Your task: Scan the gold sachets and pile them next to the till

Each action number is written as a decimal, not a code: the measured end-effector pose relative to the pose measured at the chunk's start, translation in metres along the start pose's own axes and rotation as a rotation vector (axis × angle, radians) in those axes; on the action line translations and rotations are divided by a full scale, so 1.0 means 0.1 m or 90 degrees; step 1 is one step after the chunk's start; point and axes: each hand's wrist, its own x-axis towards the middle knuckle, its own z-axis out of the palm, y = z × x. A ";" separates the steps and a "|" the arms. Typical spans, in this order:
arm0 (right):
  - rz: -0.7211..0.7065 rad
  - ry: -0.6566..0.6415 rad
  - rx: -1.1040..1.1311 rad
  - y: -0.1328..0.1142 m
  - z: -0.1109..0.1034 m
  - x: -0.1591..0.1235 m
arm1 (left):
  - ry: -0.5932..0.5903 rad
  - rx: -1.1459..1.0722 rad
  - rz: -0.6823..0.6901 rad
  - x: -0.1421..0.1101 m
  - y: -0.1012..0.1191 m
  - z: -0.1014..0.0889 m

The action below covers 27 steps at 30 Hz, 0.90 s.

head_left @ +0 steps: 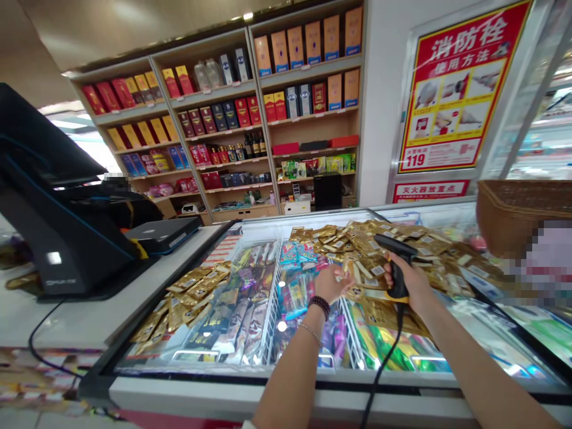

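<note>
My right hand [411,285] grips a black barcode scanner [395,253] with a yellow base and a black cord, its head aimed left over a heap of gold snack packets [393,244] on the freezer lid. My left hand [331,283], with a bead bracelet at the wrist, reaches into the same heap and its fingers close on one gold packet [357,280] just left of the scanner. A smaller pile of gold packets [187,292] lies on the lid at the left.
The glass-topped chest freezer [313,381] holds ice creams in wire compartments. A black till screen [49,202] stands on the white counter at left. A wicker basket [513,208] sits at right. Shelves of boxed goods [232,113] line the back wall.
</note>
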 end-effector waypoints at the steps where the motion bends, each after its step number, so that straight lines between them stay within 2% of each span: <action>1: 0.000 -0.005 -0.003 0.00 0.01 -0.01 | 0.032 -0.025 -0.020 0.01 -0.05 -0.06; 4: -0.001 -0.009 -0.015 -0.02 0.04 -0.04 | 0.155 -0.022 -0.055 0.02 -0.18 -0.27; 7: 0.011 -0.011 -0.030 -0.04 0.08 -0.06 | 0.236 0.034 0.006 -0.02 -0.27 -0.47; 9: 0.017 -0.019 -0.033 -0.03 0.09 -0.06 | 0.221 0.076 0.070 -0.04 -0.32 -0.53; 11: 0.017 -0.029 -0.029 -0.02 0.09 -0.06 | 0.151 0.119 0.109 -0.06 -0.37 -0.55; 14: 0.013 -0.040 -0.019 0.01 0.09 -0.05 | 0.079 0.154 0.094 -0.07 -0.44 -0.55; 21: 0.002 -0.041 -0.040 0.05 0.17 -0.08 | 0.152 0.217 -0.065 -0.01 -0.57 -0.57; 24: -0.004 -0.065 -0.068 0.08 0.28 -0.13 | 0.158 0.145 -0.099 0.00 -0.61 -0.64; 27: -0.007 -0.102 -0.091 0.13 0.45 -0.18 | 0.168 0.011 -0.087 -0.01 -0.72 -0.76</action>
